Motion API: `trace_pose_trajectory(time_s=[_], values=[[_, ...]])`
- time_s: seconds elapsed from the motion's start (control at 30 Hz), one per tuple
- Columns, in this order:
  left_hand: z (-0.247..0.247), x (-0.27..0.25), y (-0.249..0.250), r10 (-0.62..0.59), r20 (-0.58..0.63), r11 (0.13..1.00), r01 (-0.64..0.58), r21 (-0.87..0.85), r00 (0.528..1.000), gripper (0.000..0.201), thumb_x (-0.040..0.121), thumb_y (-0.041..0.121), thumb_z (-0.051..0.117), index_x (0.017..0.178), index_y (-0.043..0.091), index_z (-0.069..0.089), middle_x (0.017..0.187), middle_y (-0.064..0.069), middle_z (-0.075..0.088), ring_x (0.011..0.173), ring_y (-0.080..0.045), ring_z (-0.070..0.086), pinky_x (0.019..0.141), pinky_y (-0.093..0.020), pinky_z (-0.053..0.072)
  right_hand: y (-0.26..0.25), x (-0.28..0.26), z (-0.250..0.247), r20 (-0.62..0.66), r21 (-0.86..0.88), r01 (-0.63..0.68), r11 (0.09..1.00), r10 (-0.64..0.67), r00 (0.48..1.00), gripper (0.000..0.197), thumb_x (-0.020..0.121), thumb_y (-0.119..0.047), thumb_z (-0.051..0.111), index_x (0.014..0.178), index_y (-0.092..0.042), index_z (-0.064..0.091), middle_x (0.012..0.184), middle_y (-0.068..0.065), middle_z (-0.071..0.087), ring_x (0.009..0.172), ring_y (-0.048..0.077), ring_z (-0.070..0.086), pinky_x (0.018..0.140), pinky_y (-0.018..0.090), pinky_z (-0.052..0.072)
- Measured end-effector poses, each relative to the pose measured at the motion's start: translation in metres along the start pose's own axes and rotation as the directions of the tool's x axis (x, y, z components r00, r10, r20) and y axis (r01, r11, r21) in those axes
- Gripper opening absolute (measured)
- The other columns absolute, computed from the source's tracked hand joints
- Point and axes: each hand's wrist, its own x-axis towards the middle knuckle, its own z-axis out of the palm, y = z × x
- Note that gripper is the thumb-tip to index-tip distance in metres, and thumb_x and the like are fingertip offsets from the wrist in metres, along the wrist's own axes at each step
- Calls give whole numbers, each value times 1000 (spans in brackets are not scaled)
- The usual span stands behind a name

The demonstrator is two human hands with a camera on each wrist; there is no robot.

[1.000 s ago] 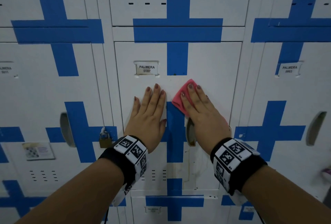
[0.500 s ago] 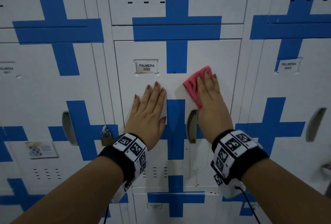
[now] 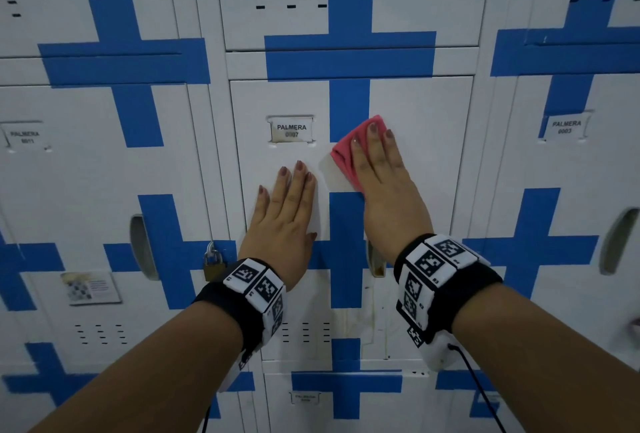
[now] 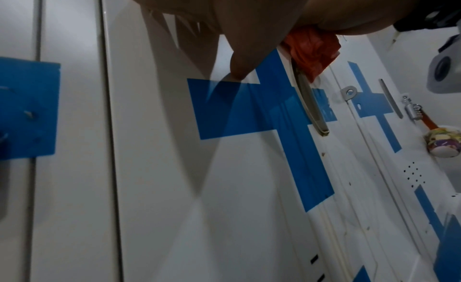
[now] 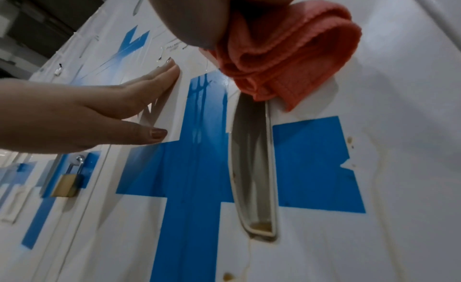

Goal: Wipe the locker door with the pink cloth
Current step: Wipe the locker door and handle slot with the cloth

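The white locker door [image 3: 422, 114] carries a blue cross and a label reading PALMERA 0007 [image 3: 291, 130]. My right hand [image 3: 377, 162] lies flat with straight fingers on the folded pink cloth [image 3: 346, 152] and presses it to the door, right of the label, at the foot of the upper blue bar. The right wrist view shows the cloth [image 5: 286, 55] bunched under my palm, just above the recessed handle [image 5: 252, 168]. My left hand [image 3: 287, 204] rests flat on the door below the label and holds nothing.
A brass padlock [image 3: 213, 264] hangs on the neighbouring locker to the left. More lockers with blue crosses surround this door. Yellowish stains [image 5: 228, 275] mark the door below the handle. A colourful object [image 4: 444, 142] hangs at the far right.
My right hand has slid the cloth upward from beside the handle's top to the level of the label. The left hand has stayed in place.
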Motion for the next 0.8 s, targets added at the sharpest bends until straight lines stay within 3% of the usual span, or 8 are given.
trace_pose_trajectory(time_s=[0.07,0.13,0.23,0.43,0.53,0.6,0.7,0.8], values=[[0,0,0,0,3,1000,0,2,1000,87,94,37,41,140,12,-28,146,-6,-36,138,-26,-28,114,-44,-10,0,-1,-2,40,-33,55,998,-54,998,84,75,13,36,147,-13,0,151,1,-13,141,22,-12,116,42,16],[-1,1,0,0,9,1000,0,3,1000,87,94,39,41,140,12,-29,145,-6,-38,137,-26,-28,113,-44,-10,0,-3,-5,102,-69,105,992,-97,990,81,71,7,21,146,-13,-1,153,2,-12,142,22,-12,117,39,8],[0,1,0,8,-7,1000,-8,-6,1000,89,93,39,43,138,14,-29,146,-6,-36,138,-26,-27,113,-44,-10,0,-10,-4,147,-104,160,982,-144,979,81,68,1,18,146,-14,1,153,2,-9,143,24,-6,115,37,4],[1,0,-2,14,-24,1000,-14,7,1000,87,92,39,44,141,14,-23,150,-8,-29,140,-26,-23,114,-44,-7,6,-31,10,185,-194,231,953,-196,963,90,63,7,51,146,-10,21,155,8,12,142,25,9,111,44,11],[1,0,-2,20,-24,1000,-20,9,999,87,93,40,44,141,14,-24,150,-7,-28,139,-26,-23,113,-43,-8,12,-41,10,217,-238,239,941,-188,958,93,64,-1,69,145,-11,25,153,7,14,141,25,16,110,45,14],[0,-1,-4,27,-43,1000,-26,15,999,89,91,40,47,142,14,-20,152,-7,-23,141,-26,-18,113,-42,-6,14,-46,6,210,-237,226,945,-177,961,86,69,-6,67,144,-10,26,152,8,17,139,25,18,108,46,16],[1,-1,-5,35,-57,999,-33,32,998,92,88,40,52,144,14,-16,154,-7,-17,142,-25,-13,113,-42,-2,11,-45,-1,182,-176,115,978,-83,980,74,78,-5,45,146,-9,14,154,8,10,141,26,9,110,45,11],[0,-1,-4,22,-76,999,-18,45,997,98,84,41,59,145,12,-11,154,-8,-11,143,-26,-6,114,-42,4,2,-30,-5,128,-85,-11,996,22,992,87,81,7,48,145,-15,-6,152,-1,-16,141,20,-13,112,33,-3]])
